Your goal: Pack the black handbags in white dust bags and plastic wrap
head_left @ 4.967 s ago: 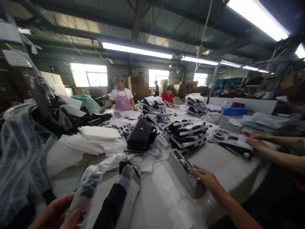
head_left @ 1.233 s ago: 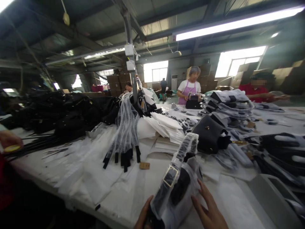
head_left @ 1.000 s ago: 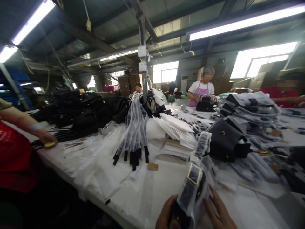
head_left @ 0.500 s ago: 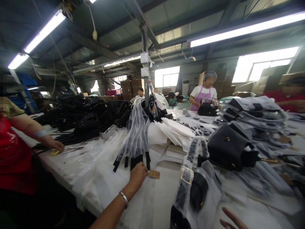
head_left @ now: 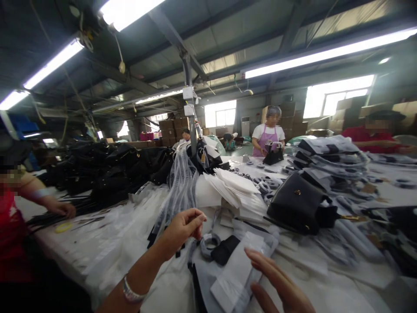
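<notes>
My left hand (head_left: 184, 226) is raised over the table with thumb and fingertips pinched together; what it pinches is too small to make out. It hovers just right of a bundle of black straps in clear sleeves (head_left: 177, 191). My right hand (head_left: 276, 282) is at the bottom edge, fingers stretched out and empty, over a black item in a clear plastic bag (head_left: 234, 261) that lies flat on the white table (head_left: 342, 282). A coiled wrapped strap (head_left: 208, 241) lies between my hands.
A black handbag (head_left: 299, 206) and white paper sheets (head_left: 234, 182) lie behind the bagged item. Packed bags are stacked at right (head_left: 335, 152), black bags heaped at left (head_left: 107, 165). A person in red (head_left: 16, 226) works at left by a yellow roll (head_left: 63, 227). Others stand at the far side.
The bagged item that stood upright between my hands now lies flat. My left hand reached out to a small brown tag on the table, then lifted, pinched. My right hand came off the bag and spread.
</notes>
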Demonstrator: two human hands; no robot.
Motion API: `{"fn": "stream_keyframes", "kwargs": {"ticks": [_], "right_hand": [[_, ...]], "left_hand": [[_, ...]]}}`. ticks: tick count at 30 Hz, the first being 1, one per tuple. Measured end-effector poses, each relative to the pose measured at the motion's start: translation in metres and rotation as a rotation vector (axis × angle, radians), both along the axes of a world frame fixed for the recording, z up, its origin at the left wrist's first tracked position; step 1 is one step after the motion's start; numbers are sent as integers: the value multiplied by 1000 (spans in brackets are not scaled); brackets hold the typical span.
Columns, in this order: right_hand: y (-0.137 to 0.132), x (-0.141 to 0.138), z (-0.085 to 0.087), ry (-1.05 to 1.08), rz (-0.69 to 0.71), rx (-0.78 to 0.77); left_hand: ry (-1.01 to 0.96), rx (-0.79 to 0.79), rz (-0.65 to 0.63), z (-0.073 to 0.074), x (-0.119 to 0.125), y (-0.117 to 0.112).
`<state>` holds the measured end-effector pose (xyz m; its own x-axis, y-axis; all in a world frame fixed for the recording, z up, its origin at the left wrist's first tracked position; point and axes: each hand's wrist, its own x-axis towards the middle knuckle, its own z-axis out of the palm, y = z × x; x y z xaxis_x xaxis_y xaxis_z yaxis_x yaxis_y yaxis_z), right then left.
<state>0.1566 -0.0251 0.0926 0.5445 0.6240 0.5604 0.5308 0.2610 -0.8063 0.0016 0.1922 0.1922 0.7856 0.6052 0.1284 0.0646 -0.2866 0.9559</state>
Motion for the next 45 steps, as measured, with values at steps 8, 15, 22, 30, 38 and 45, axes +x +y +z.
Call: {"fn": "stream_keyframes", "kwargs": {"ticks": [8, 15, 22, 30, 38, 45], "right_hand": [[42, -16, 29, 238, 592, -48], [20, -1, 12, 499, 574, -181], [4, -1, 17, 393, 576, -206], [15, -15, 11, 721, 477, -139], [31, -3, -3, 796, 286, -212], [52, -4, -28, 856, 283, -211]], "left_hand": [[-107, -274, -232, 37, 18, -64], [27, -6, -181, 26, 17, -70], [182, 285, -243, 13, 21, -84], [156, 63, -241, 0, 26, -67], [210, -20, 267, -83, -15, 27], [268, -485, 338, -157, -28, 42]]}}
